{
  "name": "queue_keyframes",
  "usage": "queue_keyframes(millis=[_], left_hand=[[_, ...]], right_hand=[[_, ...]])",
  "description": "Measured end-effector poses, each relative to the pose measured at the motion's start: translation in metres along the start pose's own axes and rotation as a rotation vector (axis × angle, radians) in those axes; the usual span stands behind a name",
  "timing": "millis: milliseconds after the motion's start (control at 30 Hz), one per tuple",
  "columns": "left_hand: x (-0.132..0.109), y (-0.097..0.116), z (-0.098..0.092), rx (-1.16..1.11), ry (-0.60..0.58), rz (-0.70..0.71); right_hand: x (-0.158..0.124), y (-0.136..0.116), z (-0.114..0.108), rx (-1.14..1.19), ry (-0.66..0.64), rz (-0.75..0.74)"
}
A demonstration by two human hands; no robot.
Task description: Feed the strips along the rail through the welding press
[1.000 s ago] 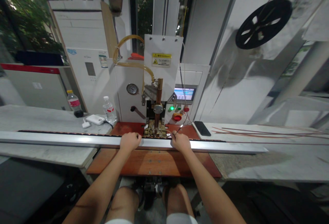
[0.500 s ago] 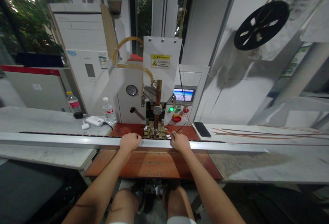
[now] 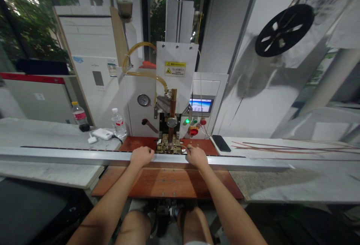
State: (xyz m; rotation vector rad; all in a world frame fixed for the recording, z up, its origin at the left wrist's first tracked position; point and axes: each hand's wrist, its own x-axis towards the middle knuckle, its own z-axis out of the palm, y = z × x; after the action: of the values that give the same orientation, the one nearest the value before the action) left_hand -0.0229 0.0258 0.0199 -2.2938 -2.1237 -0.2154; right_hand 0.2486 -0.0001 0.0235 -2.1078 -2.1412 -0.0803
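A long aluminium rail (image 3: 70, 156) lies across the bench in front of a white welding machine (image 3: 176, 87). My left hand (image 3: 141, 156) rests closed over the rail's far edge, just left of the machine's brass fixture (image 3: 169, 146). My right hand (image 3: 196, 156) sits on the rail to the right of the fixture, fingers pinched on a thin dark wire whose tip points toward the fixture. The copper electrode (image 3: 171, 119) stands over the fixture.
Two water bottles (image 3: 118, 122) and a white power bank (image 3: 102, 134) stand on the left marble top. A black phone (image 3: 221, 143) and long copper strips (image 3: 287, 147) lie to the right. A black reel (image 3: 283, 30) hangs upper right. My knees are under the wooden table (image 3: 168, 183).
The wire in my right hand has dropped from pointing up-right to lying low toward the fixture. The view has shifted slightly; both hands stay on the rail.
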Motion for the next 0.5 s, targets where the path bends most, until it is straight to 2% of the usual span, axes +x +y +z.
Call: queue_keyframes(millis=[500], left_hand=[[0.0086, -0.0017, 0.0032, -0.011, -0.003, 0.003]], right_hand=[[0.0058, 0.0018, 0.0025, -0.002, 0.041, -0.021]])
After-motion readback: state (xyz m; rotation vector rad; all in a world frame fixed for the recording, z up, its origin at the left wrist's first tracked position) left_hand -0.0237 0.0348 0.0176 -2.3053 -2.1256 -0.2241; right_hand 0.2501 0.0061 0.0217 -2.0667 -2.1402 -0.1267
